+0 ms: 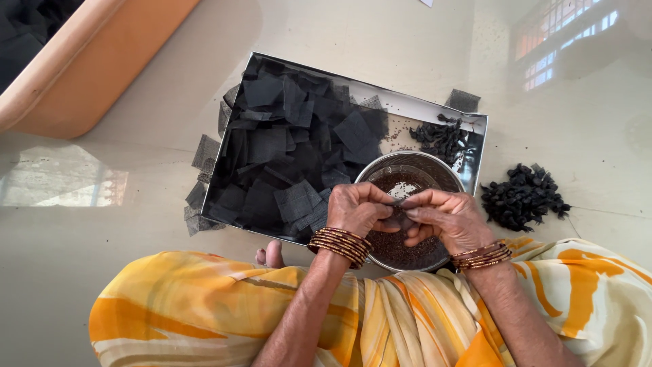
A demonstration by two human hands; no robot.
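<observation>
Hands meet at the centre of the view, just above a steel bowl (435, 170) of dark brown seeds. Left hand (358, 209) and right hand (445, 219) both pinch one small black mesh square (401, 216) between thumbs and fingertips, fingers drawn in narrow around it; the square sits over the bowl's middle, at about five o'clock from the tray's centre. Each wrist carries a stack of bangles, too many and too close to count.

One shallow metal tray (435, 109) lies on the floor (102, 224), holding the bowl in its five o'clock corner. One big heap of black mesh squares (292, 149) fills the tray's nine o'clock half, overlapping so thickly that the number cannot be told. A few squares (202, 180) have spilled onto the floor at the tray's nine o'clock edge, and one more square (463, 100) lies just outside its one o'clock corner.

Two piles of small black tied bundles show: one pile (441, 139) inside the tray at twelve o'clock from the bowl, the other pile (523, 197) on the floor at three o'clock from the bowl, apart from the tray. One orange tub (95, 61) stands at ten o'clock, well apart. Yellow and white cloth (224, 306) covers the person's lap at six o'clock, with toes (270, 255) showing beside the tray's near edge.
</observation>
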